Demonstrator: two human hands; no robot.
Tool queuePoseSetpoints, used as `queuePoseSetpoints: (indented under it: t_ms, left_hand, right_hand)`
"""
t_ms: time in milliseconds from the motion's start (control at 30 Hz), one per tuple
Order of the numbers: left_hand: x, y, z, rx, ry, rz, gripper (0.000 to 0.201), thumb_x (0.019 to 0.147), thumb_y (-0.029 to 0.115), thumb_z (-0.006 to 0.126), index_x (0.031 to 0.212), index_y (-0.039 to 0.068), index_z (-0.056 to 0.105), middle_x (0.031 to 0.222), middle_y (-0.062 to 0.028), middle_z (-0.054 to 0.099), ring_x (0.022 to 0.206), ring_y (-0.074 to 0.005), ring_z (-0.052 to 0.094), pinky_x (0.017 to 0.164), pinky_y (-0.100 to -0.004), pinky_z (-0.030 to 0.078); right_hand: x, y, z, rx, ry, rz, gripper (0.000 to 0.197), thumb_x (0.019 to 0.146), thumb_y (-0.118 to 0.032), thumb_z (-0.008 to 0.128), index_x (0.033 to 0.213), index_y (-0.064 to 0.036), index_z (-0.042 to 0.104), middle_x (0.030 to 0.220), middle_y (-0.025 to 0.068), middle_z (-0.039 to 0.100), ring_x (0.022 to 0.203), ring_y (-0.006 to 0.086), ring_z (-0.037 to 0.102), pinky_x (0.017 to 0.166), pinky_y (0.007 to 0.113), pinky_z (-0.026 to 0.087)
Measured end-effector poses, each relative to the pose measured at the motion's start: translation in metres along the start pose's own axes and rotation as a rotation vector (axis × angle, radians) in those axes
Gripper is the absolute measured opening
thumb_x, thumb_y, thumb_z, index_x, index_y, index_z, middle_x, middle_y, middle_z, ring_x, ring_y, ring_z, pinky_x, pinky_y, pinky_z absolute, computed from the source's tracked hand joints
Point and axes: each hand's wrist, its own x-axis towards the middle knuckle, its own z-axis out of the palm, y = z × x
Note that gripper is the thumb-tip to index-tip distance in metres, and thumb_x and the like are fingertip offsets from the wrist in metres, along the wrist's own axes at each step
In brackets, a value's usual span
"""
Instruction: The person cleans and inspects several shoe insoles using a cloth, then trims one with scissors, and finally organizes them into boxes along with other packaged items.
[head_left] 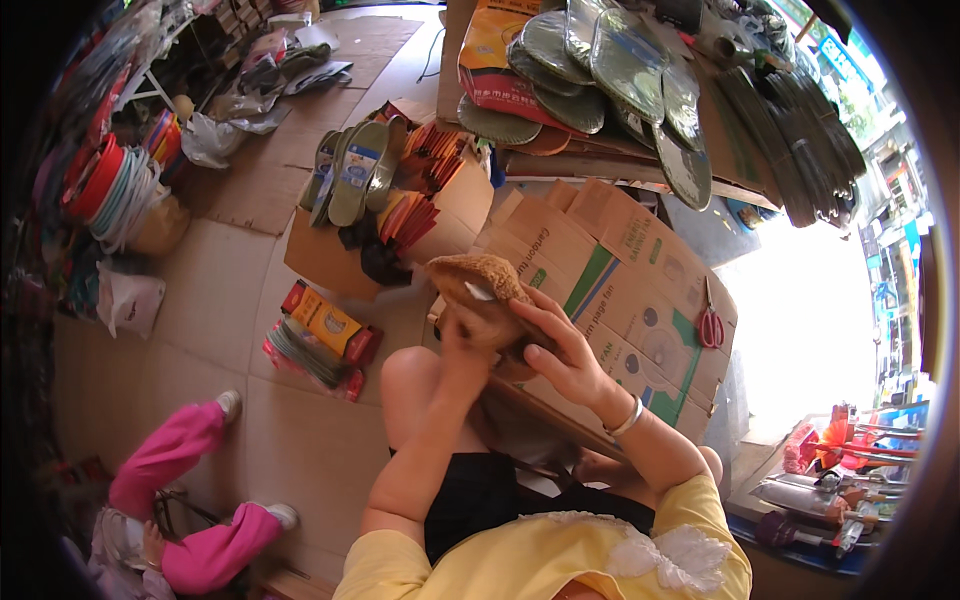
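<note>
Above my lap is a brown, fuzzy piece [478, 272] with a fleecy rim and a small white patch; its exact kind is not clear. My left hand [468, 345] is closed at its near underside, with the fingers partly blurred and hidden. On the right side of the same piece, my right hand [562, 350] grips it with the fingers along its edge and the thumb lower down. A flattened printed carton [600, 290] lies just beyond and to the right of my hands. Red-handled scissors [710, 325] rest on the carton's right part.
Green insoles [355, 170] stand in an open cardboard box [330, 250] ahead left. More insoles [625, 65] are heaped on a stand at the far right. A packet bundle [325, 340] lies on the floor. At lower left sits another person in pink trousers [200, 540].
</note>
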Motion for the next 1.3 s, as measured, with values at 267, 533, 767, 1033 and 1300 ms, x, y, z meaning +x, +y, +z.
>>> queuePoseSetpoints:
  t_ms: [267, 533, 767, 1033, 1300]
  left_hand:
    - [0.129, 0.051, -0.091, 0.128, 0.382, 0.194, 0.046, 0.085, 0.007, 0.063, 0.128, 0.001, 0.046, 0.118, -0.0077, 0.057, 0.106, -0.0162, 0.055, 0.089, -0.0291, 0.046]
    - [0.213, -0.025, -0.152, 0.93, 0.173, 0.039, 0.062, 0.077, 0.01, 0.062, 0.136, 0.005, 0.041, 0.129, -0.0203, 0.051, 0.122, -0.0297, 0.049, 0.099, -0.0389, 0.041]
    - [0.191, -0.004, -0.129, 0.691, 0.241, 0.062, 0.055, 0.082, 0.011, 0.06, 0.134, 0.003, 0.043, 0.127, -0.0166, 0.053, 0.116, -0.0279, 0.052, 0.097, -0.0366, 0.042]
    - [0.115, 0.138, -0.001, 0.286, -0.168, 0.212, 0.032, 0.095, 0.03, 0.055, 0.116, 0.006, 0.052, 0.096, -0.003, 0.061, 0.087, -0.0118, 0.059, 0.077, -0.0294, 0.048]
    - [0.1, 0.16, 0.041, 0.012, 0.253, 0.15, 0.048, 0.087, 0.051, 0.059, 0.11, 0.011, 0.044, 0.101, -0.0027, 0.05, 0.086, -0.0109, 0.049, 0.068, -0.0254, 0.042]
  right_hand:
    - [-0.044, 0.039, -0.034, -0.011, 0.231, 0.164, 0.043, 0.086, 0.0, 0.056, 0.128, -0.0006, 0.051, 0.133, 0.0142, 0.049, 0.12, 0.0219, 0.05, 0.096, 0.032, 0.042]
    - [-0.113, 0.059, -0.051, 0.029, 0.442, 0.365, 0.035, 0.086, 0.006, 0.051, 0.121, 0.0006, 0.056, 0.118, 0.0101, 0.058, 0.107, 0.0161, 0.058, 0.087, 0.026, 0.047]
    - [-0.141, 0.071, -0.056, -0.089, 0.492, 0.267, 0.03, 0.084, 0.006, 0.053, 0.113, 0.0011, 0.06, 0.11, 0.0112, 0.061, 0.099, 0.0171, 0.061, 0.082, 0.026, 0.049]
    - [-0.16, 0.024, -0.114, -0.208, 0.146, 0.216, 0.026, 0.087, 0.001, 0.058, 0.113, -0.0008, 0.06, 0.101, 0.0094, 0.064, 0.09, 0.0147, 0.062, 0.077, 0.026, 0.051]
    - [-0.098, -0.047, -0.153, 0.098, 0.329, 0.128, 0.035, 0.094, -0.016, 0.054, 0.125, 0.0013, 0.051, 0.104, 0.0091, 0.064, 0.087, 0.0131, 0.062, 0.076, 0.026, 0.05]
